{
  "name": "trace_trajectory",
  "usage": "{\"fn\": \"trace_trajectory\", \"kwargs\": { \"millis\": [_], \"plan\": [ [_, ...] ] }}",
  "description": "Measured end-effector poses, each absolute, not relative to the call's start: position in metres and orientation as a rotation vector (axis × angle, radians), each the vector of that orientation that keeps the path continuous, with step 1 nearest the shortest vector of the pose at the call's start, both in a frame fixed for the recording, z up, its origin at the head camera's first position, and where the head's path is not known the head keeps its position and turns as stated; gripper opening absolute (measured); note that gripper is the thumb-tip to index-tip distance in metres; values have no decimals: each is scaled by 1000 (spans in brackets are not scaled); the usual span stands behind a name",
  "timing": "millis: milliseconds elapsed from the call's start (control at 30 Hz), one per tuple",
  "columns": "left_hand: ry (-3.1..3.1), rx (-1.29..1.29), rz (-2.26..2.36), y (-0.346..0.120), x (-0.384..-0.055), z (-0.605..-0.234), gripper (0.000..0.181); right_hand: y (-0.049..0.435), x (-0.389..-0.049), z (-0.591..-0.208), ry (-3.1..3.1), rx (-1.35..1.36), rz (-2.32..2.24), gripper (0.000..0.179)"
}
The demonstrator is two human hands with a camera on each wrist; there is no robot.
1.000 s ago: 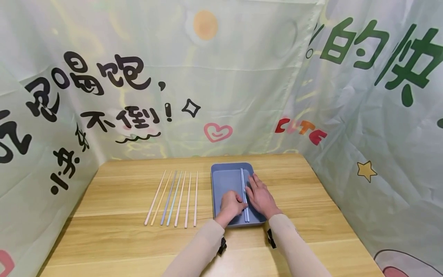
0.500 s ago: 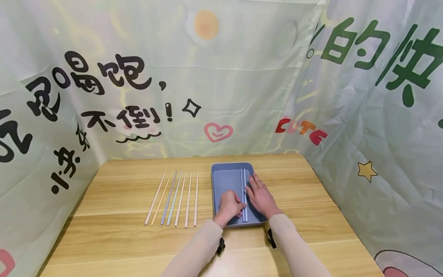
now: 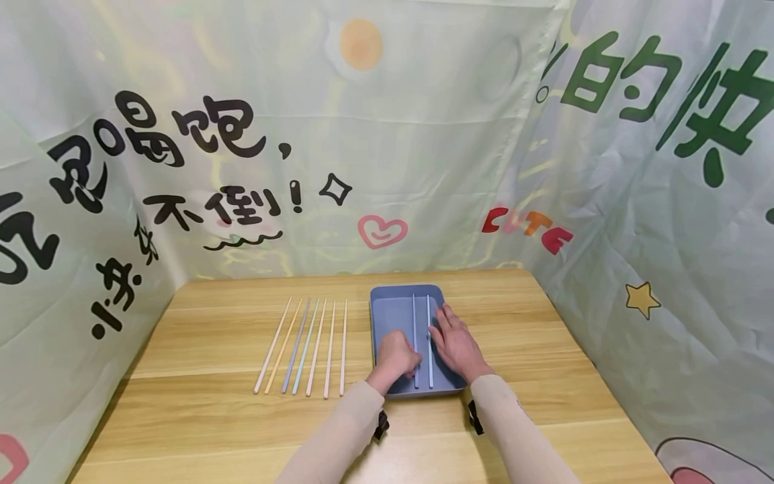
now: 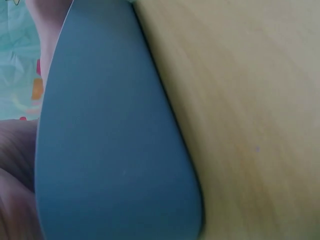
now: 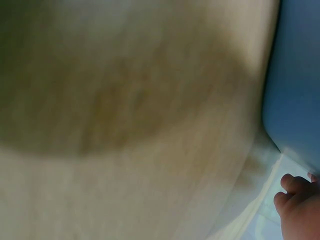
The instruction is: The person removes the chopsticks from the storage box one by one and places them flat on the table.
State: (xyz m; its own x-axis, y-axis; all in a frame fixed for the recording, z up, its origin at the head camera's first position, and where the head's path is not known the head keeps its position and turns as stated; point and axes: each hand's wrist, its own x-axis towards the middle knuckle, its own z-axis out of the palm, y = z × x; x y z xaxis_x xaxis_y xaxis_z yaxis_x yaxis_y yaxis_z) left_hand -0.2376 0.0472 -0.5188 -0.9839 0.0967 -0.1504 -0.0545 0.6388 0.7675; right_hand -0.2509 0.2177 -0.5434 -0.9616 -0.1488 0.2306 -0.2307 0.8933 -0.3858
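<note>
In the head view two slim light-blue chopsticks lie lengthwise in a shallow blue tray, a gap between them. My left hand reaches over the tray's front left, its thumb and curled fingers pinching the left chopstick near its lower half. Along the tray's right side lies my right hand, fingers extended, its thumb close against the right chopstick. The left wrist view is mostly the tray's outer wall, which hides the left fingertips. In the right wrist view the right fingers show past the tray corner.
Left of the tray, several chopsticks in pink, yellow, purple and pale blue lie side by side on the wooden table. Printed cloth hangs behind the table and along both sides.
The two chopsticks in the tray were close together; my left hand has drawn the left one leftward, widening the gap. The right hand has stayed in place.
</note>
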Motion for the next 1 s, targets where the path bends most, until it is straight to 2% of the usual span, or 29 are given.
{"fn": "trace_trajectory", "kwargs": {
  "millis": [167, 500, 1000],
  "plan": [
    [2626, -12, 1259, 44, -242, -515, 27, 218, -252, -543, -2878, 280, 624, 58],
    [2303, -24, 1584, 29, -242, -504, 8, 218, -252, -543, -2898, 272, 642, 59],
    [2148, 107, 1720, -39, -251, -493, 33, 218, -249, -543, -2896, 289, 640, 59]
  ]
}}
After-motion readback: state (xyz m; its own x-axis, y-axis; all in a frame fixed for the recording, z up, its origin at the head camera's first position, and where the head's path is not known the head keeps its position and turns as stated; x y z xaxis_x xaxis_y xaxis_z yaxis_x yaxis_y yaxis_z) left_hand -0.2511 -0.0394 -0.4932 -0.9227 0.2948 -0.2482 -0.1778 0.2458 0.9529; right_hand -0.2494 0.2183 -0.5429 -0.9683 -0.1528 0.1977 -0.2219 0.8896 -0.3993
